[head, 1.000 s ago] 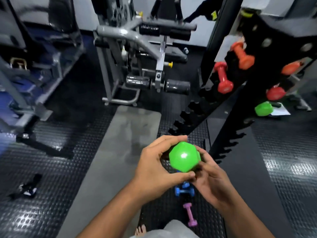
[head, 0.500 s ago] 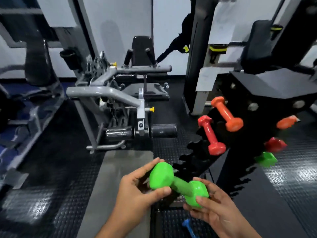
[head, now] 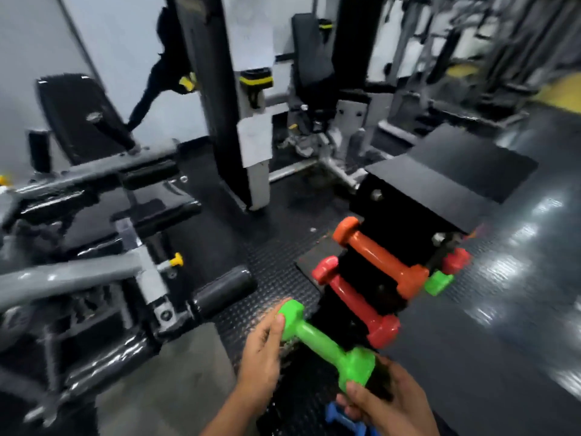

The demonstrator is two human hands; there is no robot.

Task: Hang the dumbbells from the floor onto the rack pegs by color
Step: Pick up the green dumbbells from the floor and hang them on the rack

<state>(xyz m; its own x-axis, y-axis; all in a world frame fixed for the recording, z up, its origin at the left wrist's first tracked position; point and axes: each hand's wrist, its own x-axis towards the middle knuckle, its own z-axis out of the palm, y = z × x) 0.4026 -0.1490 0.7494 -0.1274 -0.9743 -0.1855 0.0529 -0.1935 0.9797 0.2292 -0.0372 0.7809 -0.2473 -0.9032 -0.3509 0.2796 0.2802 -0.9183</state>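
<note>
Since half a second ago, the green dumbbell has been carried up and rightward, closer to the rack, and now lies just below the red dumbbell in the lower centre of the frame. It is held at both ends: the left hand is curled against the upper-left head with the thumb on it, and the right hand is wrapped partly under the lower-right head, fingers bent but not fully closed.

On the rack, an orange dumbbell is seen above the red one, while a second green dumbbell hangs on the far side at centre right. A blue dumbbell is glimpsed on the floor at the bottom edge.

The held piece is judged rigid and light for its size, with a smooth coating that may slip; a hold at the heads appears best, so the narrow handle stays free to be seated between pegs, which are not clearly made out in the blur.
</note>
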